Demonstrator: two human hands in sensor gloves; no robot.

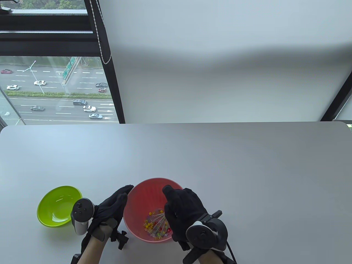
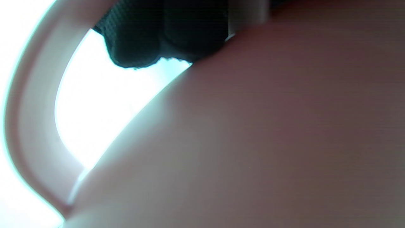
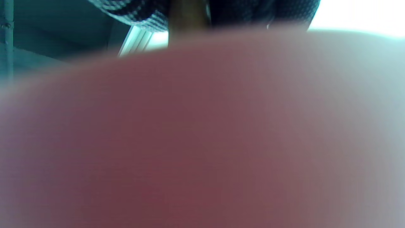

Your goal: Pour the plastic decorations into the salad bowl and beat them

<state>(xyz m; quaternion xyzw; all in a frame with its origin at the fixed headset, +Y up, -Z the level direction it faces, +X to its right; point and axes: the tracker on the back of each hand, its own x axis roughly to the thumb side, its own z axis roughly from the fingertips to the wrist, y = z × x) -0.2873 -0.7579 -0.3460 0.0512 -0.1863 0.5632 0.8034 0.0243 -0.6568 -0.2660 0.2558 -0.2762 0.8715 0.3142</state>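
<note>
Red salad bowl (image 1: 143,192): steadied by flat left hand (image 1: 114,205). Whisk (image 1: 159,222) gripped by right hand (image 1: 183,210). Risk: plastic decorations (image 1: 150,224) flung out if beaten hard.

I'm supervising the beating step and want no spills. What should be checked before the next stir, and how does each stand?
1. Plastic decorations inside red salad bowl: ok.
2. Green bowl emptied: ok.
3. Left hand steadying the red bowl's wall: ok, straight fingers against it.
4. Whisk wires among the decorations: ok.
5. Right hand grip on the whisk handle: cannot tell, handle hidden.
6. Decorations spilled on table: none visible, ok.
</note>
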